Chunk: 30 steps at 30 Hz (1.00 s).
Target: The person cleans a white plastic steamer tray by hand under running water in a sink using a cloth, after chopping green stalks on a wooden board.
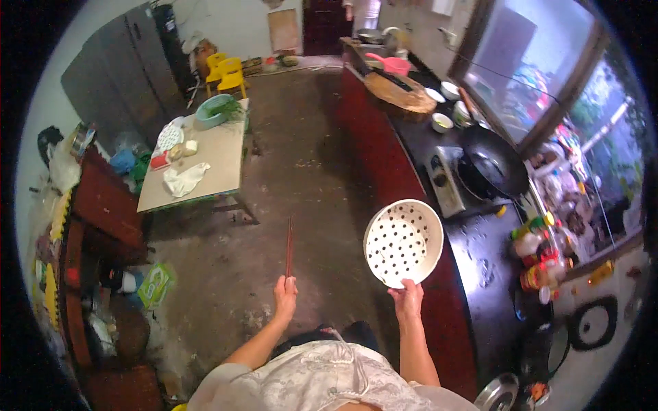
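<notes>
My left hand grips a pair of reddish-brown chopsticks, which point away from me over the floor. In my right hand is a white plastic colander, held by its near rim. The colander is tilted so its inside faces me, and dark round holes dot its base and wall. A few small bits cling inside it. Its right side overlaps the front edge of the black countertop. Beyond it on the counter, a black wok sits on a gas stove.
A table at left bears a green basin of leafy greens and a white cloth. A round wooden chopping board, bowls and a pink dipper line the far counter. Bottles stand right. A person is at the back.
</notes>
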### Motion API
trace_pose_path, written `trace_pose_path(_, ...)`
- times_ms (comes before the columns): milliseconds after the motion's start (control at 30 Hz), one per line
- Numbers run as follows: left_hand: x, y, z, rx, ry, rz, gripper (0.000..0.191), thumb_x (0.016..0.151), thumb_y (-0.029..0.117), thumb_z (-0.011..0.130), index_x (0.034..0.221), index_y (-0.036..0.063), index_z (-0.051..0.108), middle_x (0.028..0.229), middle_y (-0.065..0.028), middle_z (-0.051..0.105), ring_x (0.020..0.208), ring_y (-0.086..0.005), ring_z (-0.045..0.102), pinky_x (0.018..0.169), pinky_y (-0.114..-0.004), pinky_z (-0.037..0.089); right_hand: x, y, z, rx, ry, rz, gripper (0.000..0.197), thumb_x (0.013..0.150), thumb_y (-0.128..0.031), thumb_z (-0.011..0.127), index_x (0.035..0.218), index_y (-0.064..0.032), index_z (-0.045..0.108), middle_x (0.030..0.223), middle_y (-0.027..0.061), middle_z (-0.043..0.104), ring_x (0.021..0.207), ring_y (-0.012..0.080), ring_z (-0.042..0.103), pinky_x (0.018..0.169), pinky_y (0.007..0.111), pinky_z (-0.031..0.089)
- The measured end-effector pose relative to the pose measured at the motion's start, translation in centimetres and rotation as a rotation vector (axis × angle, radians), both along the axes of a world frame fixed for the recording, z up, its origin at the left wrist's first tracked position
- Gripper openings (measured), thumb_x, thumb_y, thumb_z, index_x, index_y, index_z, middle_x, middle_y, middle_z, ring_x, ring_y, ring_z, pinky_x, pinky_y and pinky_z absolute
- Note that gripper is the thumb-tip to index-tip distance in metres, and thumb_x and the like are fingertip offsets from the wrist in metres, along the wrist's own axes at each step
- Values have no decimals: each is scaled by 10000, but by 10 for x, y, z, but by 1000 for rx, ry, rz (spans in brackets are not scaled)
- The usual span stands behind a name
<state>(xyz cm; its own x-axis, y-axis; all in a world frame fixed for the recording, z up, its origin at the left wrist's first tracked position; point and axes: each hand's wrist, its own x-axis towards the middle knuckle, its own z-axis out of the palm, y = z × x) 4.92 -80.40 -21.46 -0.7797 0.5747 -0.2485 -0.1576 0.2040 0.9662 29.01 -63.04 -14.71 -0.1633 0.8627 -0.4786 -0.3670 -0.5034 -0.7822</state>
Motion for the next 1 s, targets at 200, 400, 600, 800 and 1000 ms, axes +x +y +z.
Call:
trace_pose_path(200,-42,18,-27,-69,129,153,228,928,262,464,874,61,558,627,25,435,544,-74,391,477,-259,326,-84,78,-25,-67,17,152,460,772,-97,510,1203,1,383,1001,129,548,760,213,592,549,304,551)
trace_pose_path(400,-118,117,5,-129,20,258,249,920,274,456,834,74,577,559,40,398,506,-72,383,460,-254,320,-157,196,-29,-46,-64,260,400,774,-95,519,1140,15,401,946,138,563,680,207,590,519,309,538)
trace_pose_path(600,-190,226,58,73,-49,170,206,924,233,453,959,68,570,604,47,402,521,-34,358,450,-197,285,-268,291,-12,87,-216,456,328,785,-122,541,1055,43,455,875,150,591,588,183,580,486,294,516)
trace_pose_path(800,-268,298,69,-74,263,66,262,904,151,474,1118,6,519,791,-58,547,720,-150,511,683,-293,435,-408,338,-24,64,-319,694,345,805,-181,559,1050,39,455,792,148,607,545,199,598,479,312,526)
trace_pose_path(1000,-405,379,43,-179,376,50,323,926,206,455,1165,-2,512,962,-158,615,824,-226,569,756,-333,443,-540,410,-20,116,-317,648,363,818,-180,554,1073,36,412,770,147,596,548,201,604,481,314,523)
